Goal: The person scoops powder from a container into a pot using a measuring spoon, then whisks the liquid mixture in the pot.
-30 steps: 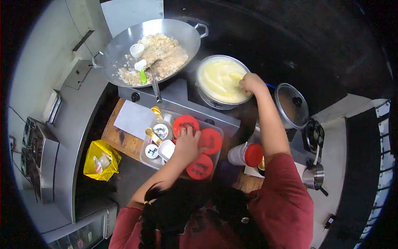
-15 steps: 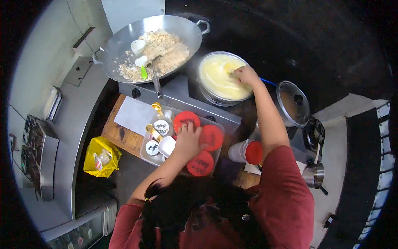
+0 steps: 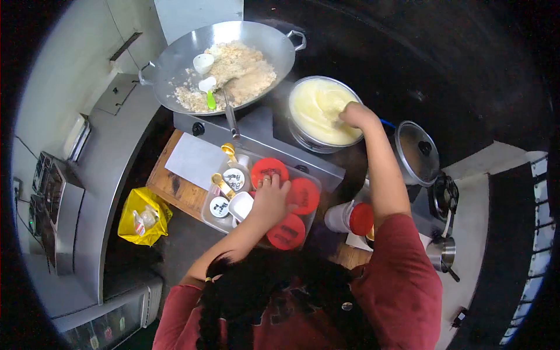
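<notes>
My right hand [image 3: 359,115] is closed over a large pot [image 3: 293,125] of pale yellow, swirling liquid [image 3: 318,108]. It grips a metal utensil [image 3: 337,123] whose end dips into the liquid; most of it is hidden, so its kind is unclear. My left hand [image 3: 272,197] lies with fingers spread over red-lidded jars [image 3: 269,168] in a clear plastic bin [image 3: 209,217]. Also in the bin are white-lidded containers [image 3: 219,206], yellow measuring spoons [image 3: 223,185] and a white scoop [image 3: 241,206].
A wide wok [image 3: 175,64] at the back left holds crumbly pale food [image 3: 251,76], a metal-handled turner [image 3: 231,119] and scoops. To the right stand a lidded pot [image 3: 417,153] and a red-lidded jar [image 3: 350,218]. A yellow bag [image 3: 144,216] sits at the left.
My right hand has moved a little within the pot, toward its near right side, and the liquid's swirl has changed. My left hand stays on the jars. The whole view has shifted slightly.
</notes>
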`<state>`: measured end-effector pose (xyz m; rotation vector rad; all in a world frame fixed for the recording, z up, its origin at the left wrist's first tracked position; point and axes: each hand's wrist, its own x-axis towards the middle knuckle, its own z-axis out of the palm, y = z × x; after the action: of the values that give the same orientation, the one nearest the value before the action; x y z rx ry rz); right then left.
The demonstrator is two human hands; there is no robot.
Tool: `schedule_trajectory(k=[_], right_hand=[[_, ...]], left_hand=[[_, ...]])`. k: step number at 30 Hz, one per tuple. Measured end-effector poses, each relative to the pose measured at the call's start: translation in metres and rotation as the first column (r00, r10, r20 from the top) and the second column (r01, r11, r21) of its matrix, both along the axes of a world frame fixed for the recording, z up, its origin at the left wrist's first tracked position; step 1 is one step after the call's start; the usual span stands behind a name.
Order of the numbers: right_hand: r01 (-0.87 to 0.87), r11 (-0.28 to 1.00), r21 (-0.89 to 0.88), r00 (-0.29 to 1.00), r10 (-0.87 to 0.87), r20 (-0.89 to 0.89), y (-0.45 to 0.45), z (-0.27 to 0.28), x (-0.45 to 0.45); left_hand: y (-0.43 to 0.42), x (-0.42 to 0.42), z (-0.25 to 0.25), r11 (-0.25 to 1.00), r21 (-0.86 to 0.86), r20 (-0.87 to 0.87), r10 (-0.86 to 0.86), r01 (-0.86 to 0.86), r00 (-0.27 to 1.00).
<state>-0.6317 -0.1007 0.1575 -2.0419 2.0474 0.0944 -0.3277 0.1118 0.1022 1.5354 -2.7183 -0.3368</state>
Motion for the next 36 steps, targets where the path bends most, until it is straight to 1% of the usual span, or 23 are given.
schedule_trajectory(k=[1,2,3,5,7,9,11,13,14,15,17,19,21,22,23,25,27,29,30,31,33,35,36], right_hand=[[0.043,0.999,-0.022,0.995,-0.045,-0.084,0.000,-0.002,-0.007],[0.021,0.992,-0.125,0.996,-0.032,-0.088,-0.005,-0.012,-0.016],[0.031,0.992,-0.122,0.995,-0.043,-0.090,-0.012,-0.017,-0.018],[0.180,0.977,-0.114,0.979,-0.166,0.120,-0.026,-0.027,-0.011],[0.096,0.991,-0.095,0.977,-0.075,0.199,-0.002,0.001,0.007],[-0.074,0.988,0.135,0.993,0.062,0.097,0.005,0.016,0.017],[-0.057,0.991,0.124,0.998,0.055,0.016,0.005,0.014,0.009],[-0.027,1.000,0.014,0.987,0.029,-0.160,-0.004,0.004,-0.007],[0.138,0.982,-0.129,0.990,-0.135,0.029,-0.005,-0.002,-0.005],[0.144,0.981,-0.130,0.990,-0.141,0.026,-0.004,-0.005,-0.008],[0.056,0.997,-0.062,0.950,-0.034,0.312,0.000,-0.007,0.005],[0.008,0.999,0.032,0.969,-0.016,0.245,0.005,0.012,0.019],[-0.071,0.982,0.173,0.997,0.068,0.024,0.010,0.024,0.023],[-0.040,0.982,0.182,0.998,0.049,-0.048,0.002,0.020,0.015],[-0.040,0.982,0.184,0.998,0.049,-0.048,-0.002,0.012,0.008],[0.163,0.962,-0.217,0.987,-0.162,0.025,-0.011,-0.004,-0.005],[0.200,0.962,-0.187,0.980,-0.193,0.056,-0.018,-0.008,-0.003],[0.019,0.997,-0.077,0.965,0.002,0.261,-0.018,-0.014,0.006],[-0.086,0.996,0.024,0.995,0.085,0.048,-0.006,0.007,0.021],[-0.095,0.995,0.020,0.994,0.093,0.049,-0.004,0.012,0.024],[-0.029,0.996,0.088,0.990,0.041,-0.138,-0.001,0.014,0.014],[0.057,0.997,0.044,0.993,-0.052,-0.109,-0.010,0.002,0.001],[0.080,0.993,-0.084,0.995,-0.084,-0.044,-0.024,-0.023,-0.007]], left_hand=[[0.001,0.000,0.002,1.000,0.005,-0.005,0.000,0.000,1.000],[0.003,-0.001,0.004,1.000,0.013,-0.009,-0.007,0.007,1.000],[0.003,-0.002,0.006,1.000,0.016,-0.012,-0.018,0.018,1.000],[0.001,-0.003,0.007,0.998,0.059,-0.026,0.005,-0.003,1.000],[-0.001,-0.003,0.002,0.998,0.055,-0.003,-0.009,0.010,1.000],[-0.003,-0.001,0.001,0.999,0.051,0.021,-0.013,0.012,1.000],[0.000,-0.001,0.002,1.000,0.029,0.008,-0.010,0.010,1.000],[0.002,-0.001,0.004,1.000,0.028,-0.015,-0.004,0.005,1.000],[0.002,-0.002,0.006,1.000,0.021,-0.039,0.003,-0.003,0.999],[0.002,-0.003,0.008,1.000,0.020,-0.042,-0.003,0.004,0.999],[0.000,-0.003,0.010,0.998,0.062,-0.033,0.008,-0.006,0.999],[-0.002,-0.001,0.001,0.999,0.041,-0.028,0.000,0.001,1.000],[-0.001,0.001,0.000,1.000,0.028,-0.021,-0.006,0.007,1.000],[0.000,0.000,0.000,0.999,0.037,-0.020,-0.004,0.005,1.000],[0.000,-0.001,0.001,0.999,0.043,-0.020,-0.006,0.007,1.000],[0.001,0.000,0.000,1.000,0.029,-0.033,0.000,0.001,0.999],[0.002,-0.001,-0.004,1.000,0.019,-0.046,0.009,-0.008,0.999],[0.003,0.001,-0.008,1.000,-0.021,-0.045,0.003,-0.004,0.999],[0.002,0.002,-0.006,1.000,-0.023,-0.044,0.009,-0.010,0.999],[-0.001,0.000,-0.004,1.000,0.007,-0.007,0.002,-0.002,1.000],[-0.002,0.000,0.001,0.999,0.039,0.029,-0.006,0.005,1.000],[0.000,-0.001,0.005,0.999,0.053,-0.004,0.001,0.000,1.000],[0.001,-0.002,0.006,0.999,0.054,-0.007,-0.010,0.010,1.000]])
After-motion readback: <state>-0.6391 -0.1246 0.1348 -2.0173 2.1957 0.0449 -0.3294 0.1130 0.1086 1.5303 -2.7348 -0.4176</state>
